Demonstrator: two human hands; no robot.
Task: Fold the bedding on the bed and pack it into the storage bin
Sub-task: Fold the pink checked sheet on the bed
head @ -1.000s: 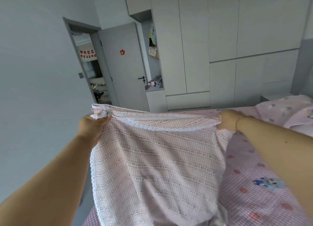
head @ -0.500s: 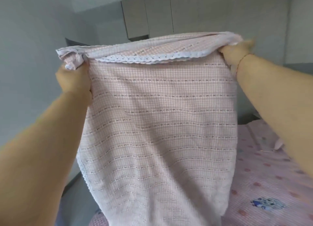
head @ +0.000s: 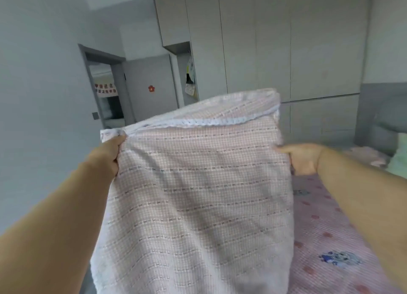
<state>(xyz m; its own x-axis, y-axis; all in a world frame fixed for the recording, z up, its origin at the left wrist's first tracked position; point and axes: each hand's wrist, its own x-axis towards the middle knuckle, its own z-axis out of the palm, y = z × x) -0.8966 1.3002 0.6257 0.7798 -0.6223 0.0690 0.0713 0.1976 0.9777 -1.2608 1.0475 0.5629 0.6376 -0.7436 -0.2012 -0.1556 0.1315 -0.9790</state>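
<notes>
Two bare arms are reaching forward, holding a pink checked blanket (head: 198,194) up in the air. The left hand (head: 108,156) is gripping its top left corner; the right hand (head: 302,158) is clasping its right edge. The bed (head: 326,234) is lying beneath on the right, with wardrobe doors (head: 273,40) standing beyond.

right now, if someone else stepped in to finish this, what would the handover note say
Left hand: shut on the upper left corner of the pink checked blanket.
Right hand: on the blanket's right edge, fingers hidden behind the cloth, so the grip is unclear.
Blanket: held up in the air in front of the person, top edge with white lace trim folded over, the rest hanging down.
Bed: to the right, its patterned pink sheet on it.
Done: blanket appears partly folded.
Left: finish folding and pack it. No storage bin is in view.
</notes>
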